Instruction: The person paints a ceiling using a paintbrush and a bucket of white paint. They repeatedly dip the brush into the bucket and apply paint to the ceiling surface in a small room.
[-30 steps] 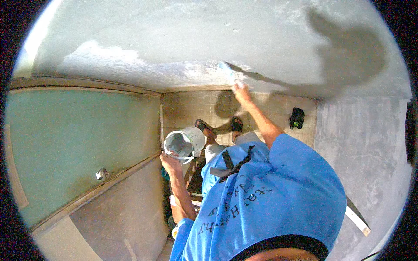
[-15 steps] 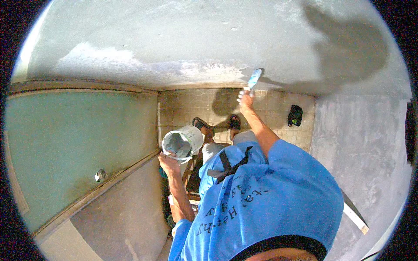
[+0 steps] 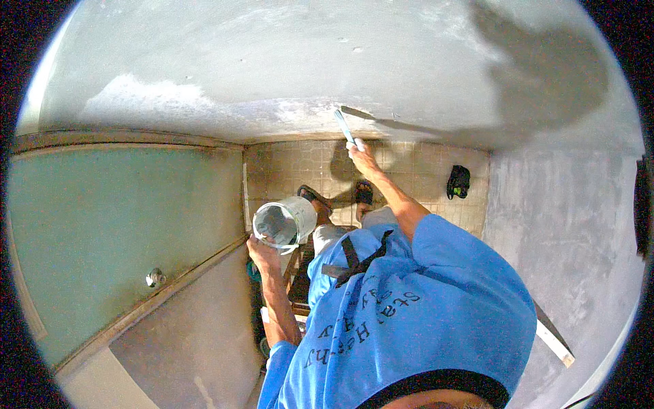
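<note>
My right hand (image 3: 363, 155) grips a paintbrush (image 3: 345, 127) by its handle, arm stretched forward. The bristle end is at the lower part of the grey-white wall (image 3: 286, 65), by a patchy pale strip; whether it touches cannot be made out for certain. At my left side, my left hand (image 3: 263, 253) is closed on the rim of a white bucket (image 3: 306, 217). The bucket is tilted with its mouth toward me, and its inside is smeared with greyish white. Some fingers of the left hand are hidden by the bucket.
A green door (image 3: 129, 225) with a round metal knob (image 3: 155, 277) stands at the left. On the tiled floor (image 3: 422, 184) lies a black bag-like bundle (image 3: 458, 182). A grey wall (image 3: 545, 225) rises at the right, with a white-edged board (image 3: 553, 341) near it.
My right hand has swept the paintbrush leftward along the wall's lower part, and the brush now leans left. The left hand and bucket have hardly moved.
</note>
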Motion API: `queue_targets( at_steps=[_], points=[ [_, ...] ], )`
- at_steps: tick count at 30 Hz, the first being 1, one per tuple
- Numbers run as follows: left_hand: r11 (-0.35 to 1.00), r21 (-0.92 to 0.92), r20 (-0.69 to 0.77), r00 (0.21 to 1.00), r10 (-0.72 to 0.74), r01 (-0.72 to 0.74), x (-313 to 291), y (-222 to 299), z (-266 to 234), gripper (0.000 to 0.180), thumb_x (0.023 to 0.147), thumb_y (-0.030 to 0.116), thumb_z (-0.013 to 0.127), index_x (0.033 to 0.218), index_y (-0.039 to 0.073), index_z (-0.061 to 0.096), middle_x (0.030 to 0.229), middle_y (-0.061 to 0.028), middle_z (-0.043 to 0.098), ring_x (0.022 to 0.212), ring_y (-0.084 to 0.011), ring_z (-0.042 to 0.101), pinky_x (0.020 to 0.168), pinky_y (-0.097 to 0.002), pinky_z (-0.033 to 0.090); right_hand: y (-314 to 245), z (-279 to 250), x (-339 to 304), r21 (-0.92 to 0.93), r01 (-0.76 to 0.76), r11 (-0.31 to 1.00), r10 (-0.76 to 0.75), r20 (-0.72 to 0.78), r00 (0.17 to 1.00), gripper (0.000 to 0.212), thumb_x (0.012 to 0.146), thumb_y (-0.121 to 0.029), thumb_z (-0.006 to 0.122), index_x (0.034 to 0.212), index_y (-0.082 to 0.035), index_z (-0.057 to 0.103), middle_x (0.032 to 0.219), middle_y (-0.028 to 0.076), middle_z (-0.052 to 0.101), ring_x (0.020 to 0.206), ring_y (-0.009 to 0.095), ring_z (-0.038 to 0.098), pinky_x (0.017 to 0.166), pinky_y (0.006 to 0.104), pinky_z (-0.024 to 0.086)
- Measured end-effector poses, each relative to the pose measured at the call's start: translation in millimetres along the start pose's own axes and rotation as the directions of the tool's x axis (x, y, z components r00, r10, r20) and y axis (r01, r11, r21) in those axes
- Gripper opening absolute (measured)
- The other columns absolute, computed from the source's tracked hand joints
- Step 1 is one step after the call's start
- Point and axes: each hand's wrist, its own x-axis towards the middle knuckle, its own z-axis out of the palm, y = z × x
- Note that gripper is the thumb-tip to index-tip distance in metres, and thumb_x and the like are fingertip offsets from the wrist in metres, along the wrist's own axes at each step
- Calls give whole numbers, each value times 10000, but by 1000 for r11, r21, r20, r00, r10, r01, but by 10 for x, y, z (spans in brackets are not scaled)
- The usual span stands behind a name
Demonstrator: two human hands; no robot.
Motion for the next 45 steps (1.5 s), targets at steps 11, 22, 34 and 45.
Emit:
queue_targets(
  at_steps=[11,22,34,45],
  points=[
    [971,199,11,991,136,-136,-66,-9,-19,233,938,297,417,971,87,514,802,-22,535,678,-142,486,632,-292,431,-331,-288,-369,746,45,665,310,-330,891,223,953,-345,507,1037,-140,486,672,-48,468,521,70,440,402,237,395],
    [1000,23,-146,989,9,-6,-305,149,193,263,921,338,439,898,89,522,778,-19,537,701,-161,487,662,-335,428,-1415,875,-546,429,-207,879,209,42,977,263,931,-283,558,1089,-137,407,712,19,504,558,139,517,411,277,429],
    [1000,9,33,999,-9,9,-144,58,50,254,929,296,410,1007,79,515,830,-35,527,695,-148,473,666,-293,421,-390,-1104,-276,-64,47,997,-66,-338,939,377,933,-416,506,981,-54,599,778,38,582,700,153,505,655,322,419],
    [947,284,37,989,145,-150,-111,38,41,271,926,301,402,965,70,537,827,-35,525,695,-167,477,656,-313,419,-508,-62,-121,660,-123,742,320,-186,929,186,946,-283,519,1053,-173,414,702,1,494,505,105,467,361,260,406]
  ],
)
